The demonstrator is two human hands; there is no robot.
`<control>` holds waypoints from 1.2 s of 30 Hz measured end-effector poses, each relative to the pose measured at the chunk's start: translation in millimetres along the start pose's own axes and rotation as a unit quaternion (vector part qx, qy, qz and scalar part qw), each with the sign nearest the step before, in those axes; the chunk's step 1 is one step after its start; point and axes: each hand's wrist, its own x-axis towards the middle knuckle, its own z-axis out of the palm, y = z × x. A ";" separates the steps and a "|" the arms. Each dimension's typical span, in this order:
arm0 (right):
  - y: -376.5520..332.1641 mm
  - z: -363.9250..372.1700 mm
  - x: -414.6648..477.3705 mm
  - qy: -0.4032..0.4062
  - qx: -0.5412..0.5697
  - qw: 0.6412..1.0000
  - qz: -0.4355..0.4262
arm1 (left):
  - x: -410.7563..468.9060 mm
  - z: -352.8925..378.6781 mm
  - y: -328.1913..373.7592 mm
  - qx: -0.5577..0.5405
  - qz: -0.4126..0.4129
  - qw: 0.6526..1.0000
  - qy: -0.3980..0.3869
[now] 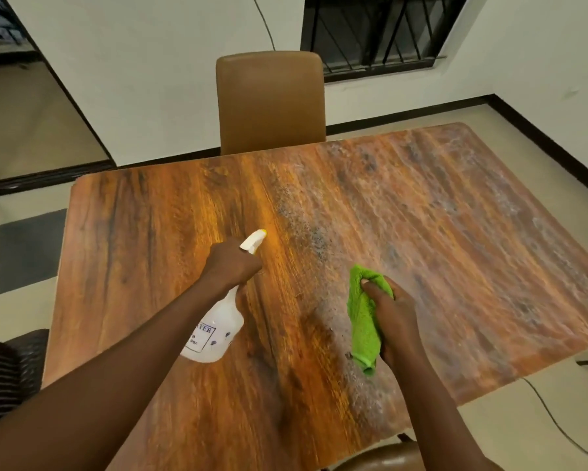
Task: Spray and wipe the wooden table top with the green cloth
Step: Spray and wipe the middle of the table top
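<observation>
White walls (156, 79), barred dark window (381, 28), tan chair (270, 100), pale floor (24, 317) with dark skirting (30, 181).

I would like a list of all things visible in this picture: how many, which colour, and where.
wooden table top: one, orange-brown, centre; whitish wet film on its right part
spray bottle: one, white with yellow nozzle, over the table's left half
green cloth: one, bunched, over the table near its front
tan chair: one, behind the table's far edge
brown chair: one, partly seen at the near edge
dark woven seat: one, left of the table
window: one, black bars, far wall
mat: one, dark grey, floor at left
cable: one, dark, floor at right
left hand: one, grips the spray bottle
right hand: one, holds the green cloth
</observation>
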 end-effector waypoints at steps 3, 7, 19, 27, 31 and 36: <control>-1.4 4.5 18.0 -0.007 -0.016 1.000 0.000 | 19.1 -7.8 14.5 -0.010 0.007 1.000 0.020; -3.2 5.6 32.0 -0.018 -0.031 0.999 -0.020 | 38.1 -19.0 31.0 -0.028 0.013 0.999 0.035; 77.2 -43.7 -3.0 -0.017 -0.379 0.891 -0.248 | -3.1 14.6 24.2 -0.019 -0.012 0.997 -0.078; 162.5 -79.0 -46.2 0.011 -0.474 0.862 -0.182 | -26.3 35.6 7.6 -0.008 0.011 0.993 -0.114; 184.1 -60.9 -76.7 -0.019 -0.466 0.860 -0.209 | -37.3 39.0 -1.9 0.003 0.013 0.992 -0.128; 197.4 -32.9 -106.6 -0.124 -0.470 0.833 -0.264 | -50.4 41.1 -13.5 0.013 0.006 0.992 -0.127</control>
